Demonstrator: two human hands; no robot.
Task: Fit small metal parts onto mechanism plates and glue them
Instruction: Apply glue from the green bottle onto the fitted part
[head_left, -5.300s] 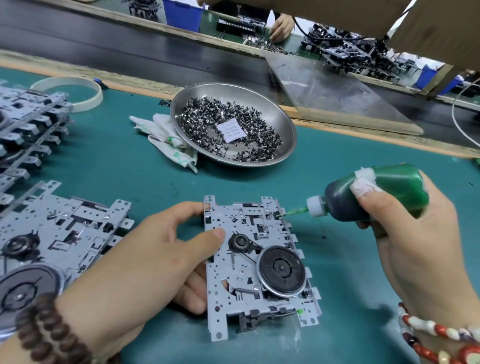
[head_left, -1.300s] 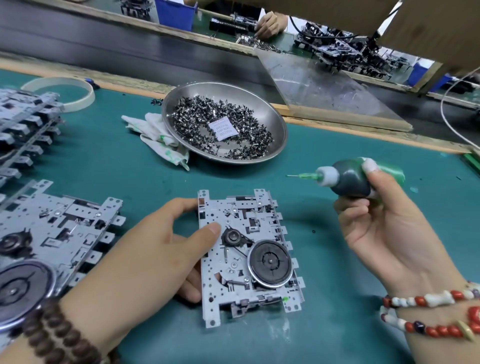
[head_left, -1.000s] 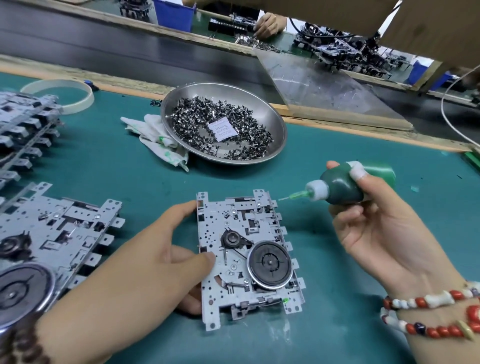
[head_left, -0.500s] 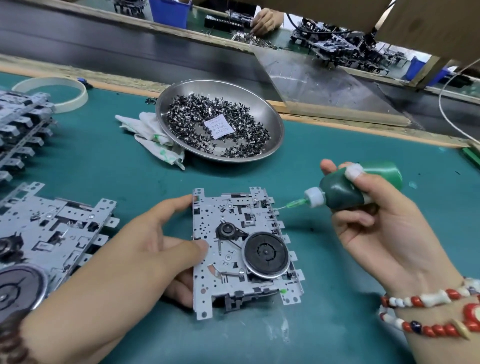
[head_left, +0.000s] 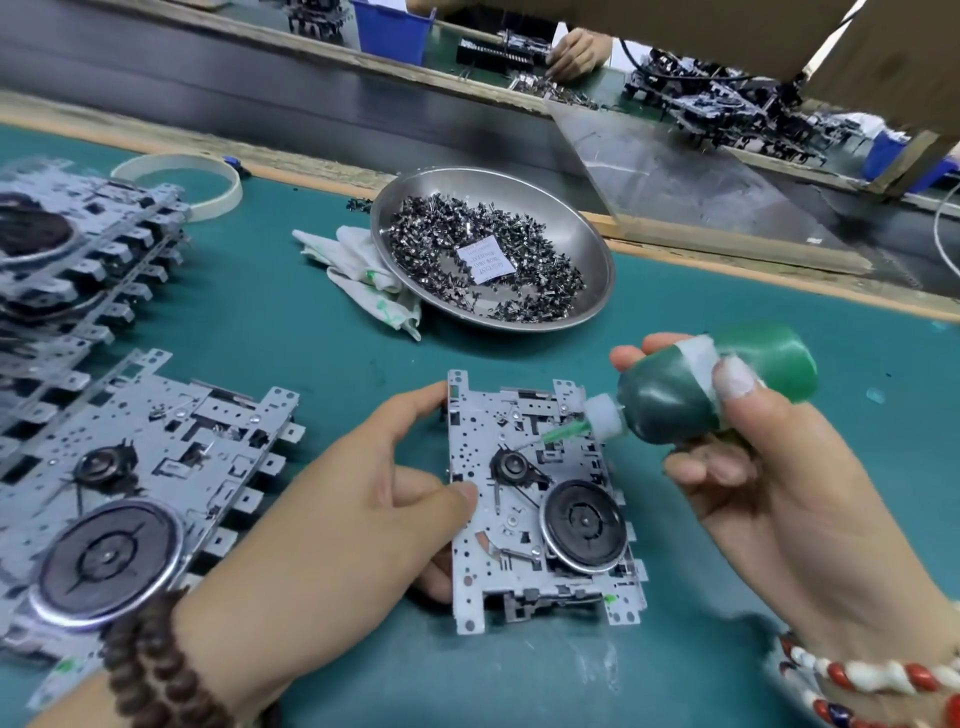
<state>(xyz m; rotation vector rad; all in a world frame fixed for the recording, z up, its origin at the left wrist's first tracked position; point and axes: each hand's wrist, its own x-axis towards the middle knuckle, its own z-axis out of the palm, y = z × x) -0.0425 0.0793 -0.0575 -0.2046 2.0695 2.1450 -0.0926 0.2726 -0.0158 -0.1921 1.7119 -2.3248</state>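
A silver mechanism plate (head_left: 524, 577) with a black flywheel and a small pulley lies on the green mat at centre. My left hand (head_left: 343, 519) grips its left edge, thumb on top and forefinger at the far corner. My right hand (head_left: 769, 488) holds a green glue bottle (head_left: 711, 387) tilted down to the left. Its thin green nozzle (head_left: 563, 432) reaches over the plate's upper middle, just above the small pulley. A steel bowl (head_left: 597, 249) of small metal parts stands behind the plate.
More mechanism plates (head_left: 130, 467) lie at my left, with a stack (head_left: 67, 260) further back. A white cloth (head_left: 363, 270) sits beside the bowl and a tape ring (head_left: 179, 179) lies at the back left. A conveyor belt (head_left: 260, 98) runs behind the mat; another person's hand (head_left: 574, 52) works beyond it.
My right hand has brought the glue bottle down and left, so the nozzle tip has moved from beside the plate's right edge to over its upper middle. My left hand keeps its hold.
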